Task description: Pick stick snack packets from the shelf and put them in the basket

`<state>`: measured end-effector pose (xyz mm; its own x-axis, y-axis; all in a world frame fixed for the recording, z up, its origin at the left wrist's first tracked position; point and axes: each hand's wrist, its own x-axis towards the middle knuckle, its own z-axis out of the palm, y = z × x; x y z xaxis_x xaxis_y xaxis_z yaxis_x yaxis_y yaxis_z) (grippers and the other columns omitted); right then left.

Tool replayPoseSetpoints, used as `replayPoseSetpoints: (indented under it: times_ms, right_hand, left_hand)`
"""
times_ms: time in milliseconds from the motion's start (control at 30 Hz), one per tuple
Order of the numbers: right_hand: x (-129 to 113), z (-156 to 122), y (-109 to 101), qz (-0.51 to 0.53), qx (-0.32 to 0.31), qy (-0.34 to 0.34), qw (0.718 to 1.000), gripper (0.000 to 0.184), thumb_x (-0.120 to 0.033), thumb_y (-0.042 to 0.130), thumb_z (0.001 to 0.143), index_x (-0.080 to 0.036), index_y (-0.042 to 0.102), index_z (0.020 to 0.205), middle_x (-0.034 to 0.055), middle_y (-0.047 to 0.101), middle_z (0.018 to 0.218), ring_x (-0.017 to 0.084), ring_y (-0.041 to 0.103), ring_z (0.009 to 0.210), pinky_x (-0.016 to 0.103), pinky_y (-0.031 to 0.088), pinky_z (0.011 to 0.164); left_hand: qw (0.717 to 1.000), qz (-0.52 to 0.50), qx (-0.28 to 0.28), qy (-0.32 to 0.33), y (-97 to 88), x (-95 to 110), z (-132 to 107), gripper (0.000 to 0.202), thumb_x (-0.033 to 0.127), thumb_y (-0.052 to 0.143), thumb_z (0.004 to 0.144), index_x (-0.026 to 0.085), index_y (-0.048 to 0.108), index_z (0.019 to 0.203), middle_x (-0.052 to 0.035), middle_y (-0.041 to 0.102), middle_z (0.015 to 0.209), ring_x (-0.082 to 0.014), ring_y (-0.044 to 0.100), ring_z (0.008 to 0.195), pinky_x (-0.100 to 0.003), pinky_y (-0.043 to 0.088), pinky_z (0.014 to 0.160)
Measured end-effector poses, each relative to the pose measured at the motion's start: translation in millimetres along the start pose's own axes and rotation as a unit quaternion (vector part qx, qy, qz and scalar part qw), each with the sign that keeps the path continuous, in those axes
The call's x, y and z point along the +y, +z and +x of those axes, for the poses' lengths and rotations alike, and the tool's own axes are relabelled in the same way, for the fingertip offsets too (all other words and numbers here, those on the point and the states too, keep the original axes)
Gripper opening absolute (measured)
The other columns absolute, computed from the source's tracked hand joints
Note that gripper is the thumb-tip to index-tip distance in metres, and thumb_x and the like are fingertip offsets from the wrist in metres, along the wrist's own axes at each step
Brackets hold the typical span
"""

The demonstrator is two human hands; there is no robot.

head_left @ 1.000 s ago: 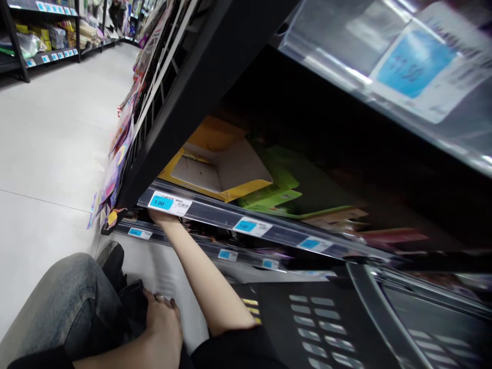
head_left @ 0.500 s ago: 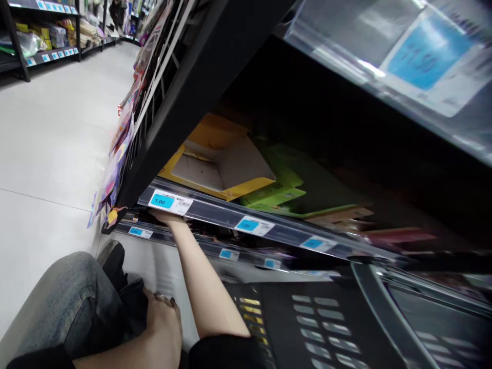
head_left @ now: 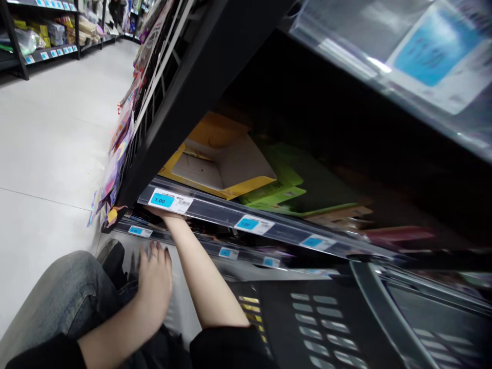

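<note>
My left hand (head_left: 156,279) is held above the floor near my knee, its fingers stretched toward the lowest shelf edge (head_left: 205,249). Nothing shows in it. My right hand (head_left: 164,212) reaches in between that edge and the shelf above, under a tag marked 1.00 (head_left: 171,201). Its fingers are hidden, so what it touches cannot be made out. Thin dark items (head_left: 198,225) lie in the same gap, too shadowed to name. On the shelf above stand an opened yellow carton (head_left: 226,171) with a bare inside and a green carton (head_left: 282,189).
A black slotted basket (head_left: 279,318) stands at lower right, close to my right forearm. The black shelf post (head_left: 165,113) rises on the left, with colourful hanging packets (head_left: 119,148) beyond it. Pale floor (head_left: 49,148) runs along the aisle toward other stocked shelves (head_left: 46,36).
My left hand has risen from beside my shoe toward the low shelf, and its fingers have straightened. My right hand stays in the gap, with thin items now showing beside it.
</note>
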<state>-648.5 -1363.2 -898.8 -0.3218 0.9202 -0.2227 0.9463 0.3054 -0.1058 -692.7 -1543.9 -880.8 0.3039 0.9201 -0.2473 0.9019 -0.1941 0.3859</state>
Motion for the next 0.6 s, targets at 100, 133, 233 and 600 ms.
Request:
replayPoseSetpoints:
  times_ms: [100,133,233,600]
  right_hand:
    - [-5.7,-4.5,4.2,-0.021,0.0,-0.019,1.0,0.027,-0.032,0.049,0.089,-0.015,0.055,0.109,0.0081,0.056,0.115,0.02,0.055,0.102,0.043,0.044,0.089]
    - [-5.4,-8.0,4.3,-0.028,0.005,-0.026,0.999,0.028,-0.032,0.049,0.089,-0.015,0.055,0.11,0.0087,0.056,0.115,0.021,0.054,0.104,0.045,0.042,0.091]
    - [-0.8,-19.5,3.6,-0.047,0.035,-0.04,0.997,0.032,-0.03,0.048,0.088,-0.014,0.053,0.116,0.0133,0.054,0.122,0.025,0.049,0.114,0.045,0.032,0.1]
    - [-4.9,-35.3,1.4,-0.07,0.086,-0.064,0.992,0.035,-0.014,0.04,0.086,-0.01,0.054,0.118,0.0168,0.053,0.126,0.029,0.04,0.124,0.043,0.02,0.108]
  left_hand:
    - [0.994,0.019,0.09,-0.061,-5.7,-19.8,24.1,0.055,0.012,0.032,0.086,-0.003,0.021,0.137,-0.0246,0.022,0.145,-0.0362,0.016,0.134,-0.058,0.013,0.105]
    - [0.991,0.022,0.106,-0.077,-4.3,-25.5,30.9,0.056,0.014,0.034,0.085,-0.004,0.021,0.137,-0.0253,0.025,0.144,-0.036,0.017,0.134,-0.058,0.013,0.105]
    - [0.986,0.026,0.13,-0.096,6.3,-36.6,43.4,0.057,0.022,0.042,0.084,-0.001,0.03,0.135,-0.0234,0.033,0.141,-0.0348,0.023,0.132,-0.058,0.013,0.106]
    - [0.984,0.032,0.144,-0.095,19.1,-38.8,45.9,0.063,0.026,0.051,0.077,0.003,0.035,0.133,-0.0223,0.037,0.139,-0.0348,0.026,0.13,-0.057,0.02,0.103]
